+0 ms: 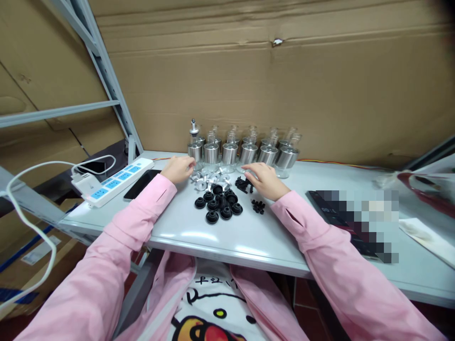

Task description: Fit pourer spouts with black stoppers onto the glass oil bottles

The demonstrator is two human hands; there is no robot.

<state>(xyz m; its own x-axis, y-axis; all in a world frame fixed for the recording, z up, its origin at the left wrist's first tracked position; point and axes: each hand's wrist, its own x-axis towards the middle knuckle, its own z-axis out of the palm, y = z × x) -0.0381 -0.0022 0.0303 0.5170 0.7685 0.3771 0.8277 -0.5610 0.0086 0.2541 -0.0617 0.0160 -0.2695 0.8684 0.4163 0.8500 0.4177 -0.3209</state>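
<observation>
My left hand [178, 169] hovers with loosely bent fingers beside a pile of silver metal spout pieces [213, 180]; I see nothing held, though its fingertips are partly hidden. Over several thin black tube-like pieces [243, 184], my right hand [266, 180] has its fingers apart and holds nothing visible. Black ribbed stoppers [221, 202] lie heaped in the middle, with small black caps [258, 206] to their right. Behind both hands stand two rows of glass bottles [249, 152] with steel bands. The front-left bottle [195, 150] carries a metal pourer [194, 127]; the others have open necks.
A white power strip [121, 182] with a plugged-in charger [86, 183] and a dark phone [142, 184] lie left. To the right are a dark, partly blurred tablet-like device [330, 208] and a plastic bag [426, 189]. Cardboard [213, 85] walls the back.
</observation>
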